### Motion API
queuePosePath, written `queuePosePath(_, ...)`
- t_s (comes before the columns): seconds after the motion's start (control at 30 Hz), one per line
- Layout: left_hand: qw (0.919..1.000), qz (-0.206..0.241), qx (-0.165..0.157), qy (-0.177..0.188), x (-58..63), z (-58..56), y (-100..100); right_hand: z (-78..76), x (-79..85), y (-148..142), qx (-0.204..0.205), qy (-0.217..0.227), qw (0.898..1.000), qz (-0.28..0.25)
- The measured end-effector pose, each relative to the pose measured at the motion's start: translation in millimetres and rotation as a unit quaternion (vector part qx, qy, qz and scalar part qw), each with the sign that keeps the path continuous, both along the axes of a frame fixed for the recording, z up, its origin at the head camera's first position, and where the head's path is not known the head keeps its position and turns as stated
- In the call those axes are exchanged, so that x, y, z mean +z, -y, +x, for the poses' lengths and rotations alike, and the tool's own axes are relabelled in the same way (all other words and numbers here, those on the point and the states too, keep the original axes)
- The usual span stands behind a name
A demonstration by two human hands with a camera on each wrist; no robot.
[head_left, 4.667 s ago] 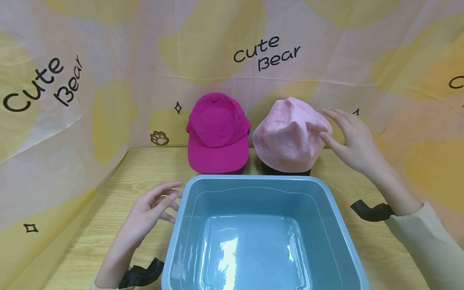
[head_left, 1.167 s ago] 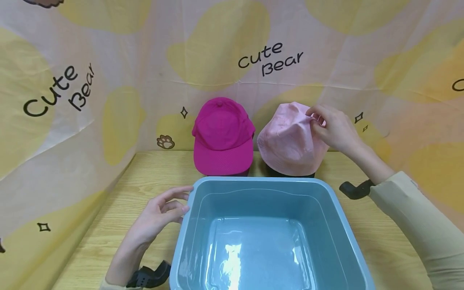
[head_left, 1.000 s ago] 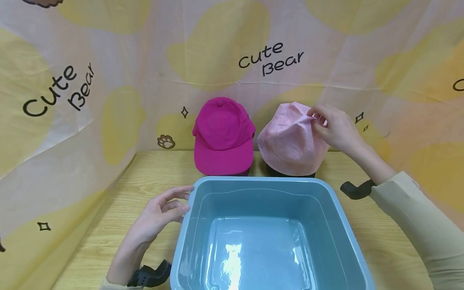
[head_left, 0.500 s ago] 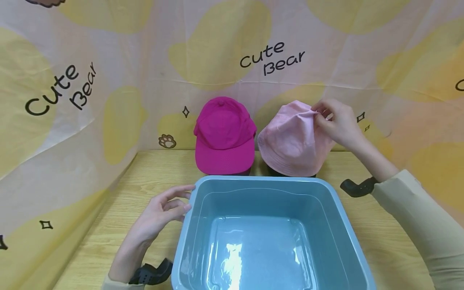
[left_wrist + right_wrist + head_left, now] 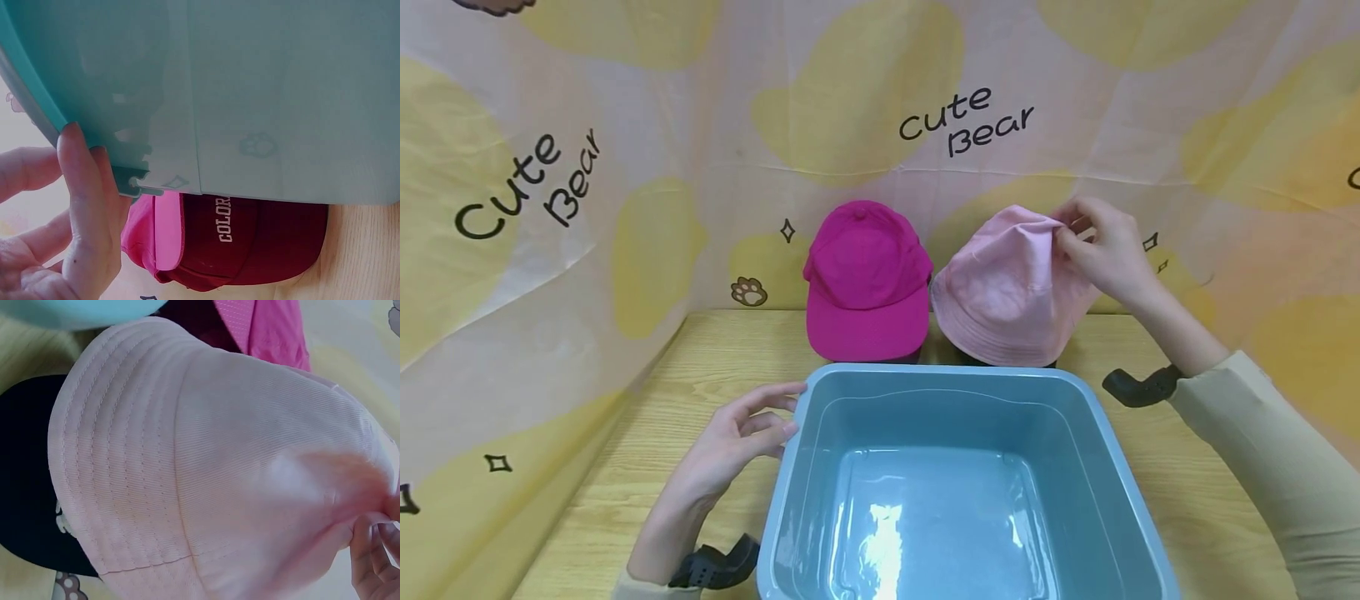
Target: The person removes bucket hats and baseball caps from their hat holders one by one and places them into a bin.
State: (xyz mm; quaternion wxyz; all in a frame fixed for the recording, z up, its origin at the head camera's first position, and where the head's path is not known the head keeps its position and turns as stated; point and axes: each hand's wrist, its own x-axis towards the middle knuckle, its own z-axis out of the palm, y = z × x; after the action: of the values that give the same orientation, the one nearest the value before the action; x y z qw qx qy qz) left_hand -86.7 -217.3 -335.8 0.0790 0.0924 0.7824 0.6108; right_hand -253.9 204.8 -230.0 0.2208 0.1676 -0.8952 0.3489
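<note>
At the crown's right side, my right hand pinches a pale pink bucket hat. The hat is pulled up and tilted, its stitched brim pointing down. Beneath it a black cap with partly hidden white lettering shows in the right wrist view. My left hand touches the left rim of a blue plastic tub with its fingertips, fingers loosely bent. Behind the tub, left of the bucket hat, sits a magenta cap. A dark red cap with white letters lies under it in the left wrist view.
The tub fills the front middle of the wooden table. A printed cloth hangs close behind the hats and along the left side. Black bands with camera mounts sit on both wrists.
My right hand went from beside the bucket hat to pinching it, then drew the crown up and right, tilting it. My left hand came to the tub rim and has stayed there.
</note>
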Motion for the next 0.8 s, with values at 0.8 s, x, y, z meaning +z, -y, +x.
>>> queuePosePath(0.8, 1.0000, 0.003, 0.000, -0.008, 4.0, 4.9, -8.1, 9.6, 18.3, 1.2, 0.003, -0.016, 0.997, -0.071)
